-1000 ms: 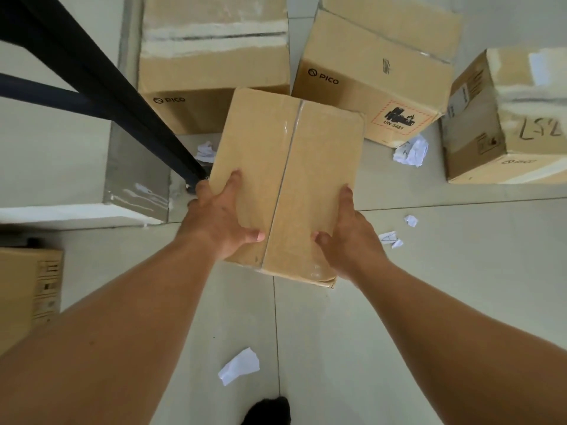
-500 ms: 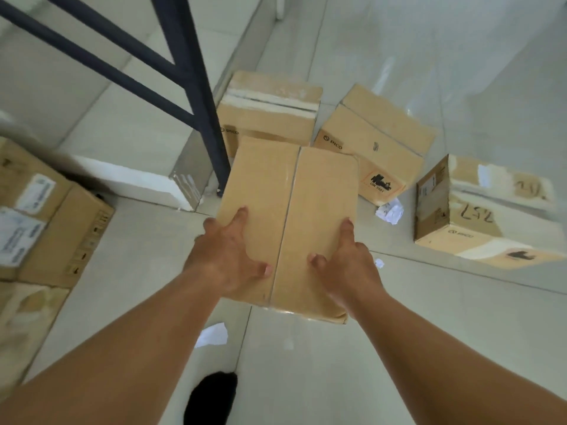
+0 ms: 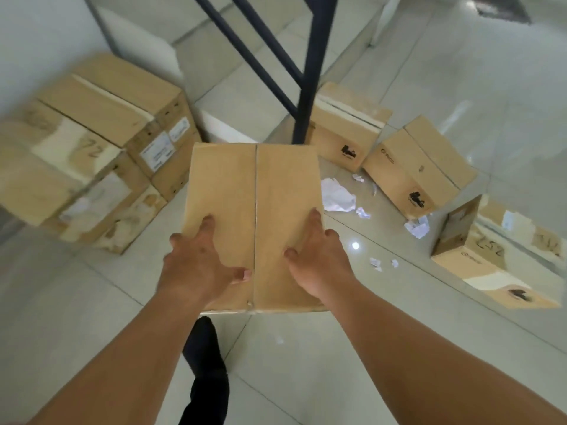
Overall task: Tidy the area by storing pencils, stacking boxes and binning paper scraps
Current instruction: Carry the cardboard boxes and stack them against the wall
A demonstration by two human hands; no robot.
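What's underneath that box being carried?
Below the carried box, held by the left hand and right hand, only floor tiles and a dark-clad foot show; the floor directly beneath is hidden.

1. A pale tiled floor (image 3: 399,348) fills most of the view; its glossy surface shows thin grout lines and a small bright glare spot.
2. A dark metal frame (image 3: 310,87) stands on the floor at upper centre: one upright post with two slanted bars joining it from the upper left.
3. A low white ledge (image 3: 227,127) lies just left of the post's foot, and its top is tiled.
4. A white wall (image 3: 36,35) closes the upper left corner.
5. A black-clad foot (image 3: 204,360) shows at bottom centre, on the floor.
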